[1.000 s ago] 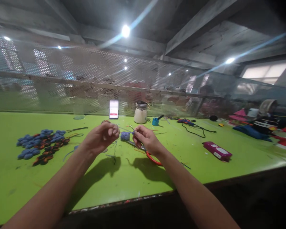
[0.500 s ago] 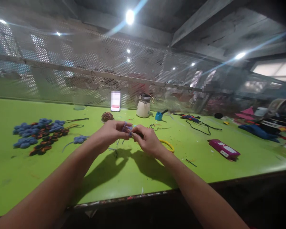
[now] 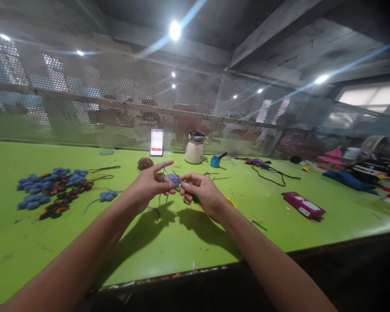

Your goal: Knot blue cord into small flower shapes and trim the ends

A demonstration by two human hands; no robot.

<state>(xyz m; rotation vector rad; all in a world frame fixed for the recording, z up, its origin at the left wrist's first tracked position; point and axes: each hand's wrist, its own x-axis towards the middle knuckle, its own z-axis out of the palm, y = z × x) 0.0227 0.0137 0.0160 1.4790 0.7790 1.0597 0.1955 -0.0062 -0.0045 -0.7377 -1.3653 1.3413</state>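
Newly outstretched forefinger on left hand (image 3: 149,184); fingers (image 3: 186,177) of both pinching blue crochet piece (image 3: 173,178); yellow ring (image 3: 230,200) behind right hand (image 3: 202,193)

Two arms seen, cut off by lower frame edge. Left forearm (image 3: 84,242) shown bare along whole visible length, wrist included. Right forearm (image 3: 263,260) likewise bare down to frame edge. Left hand (image 3: 149,185) bare, fingers slim. Right hand (image 3: 204,194) bare, knuckles lit from above. Forearms widened toward lower edge by lens. Upper arms, shoulders, clothing hidden beyond frame. Nail detail too blurred to be told.
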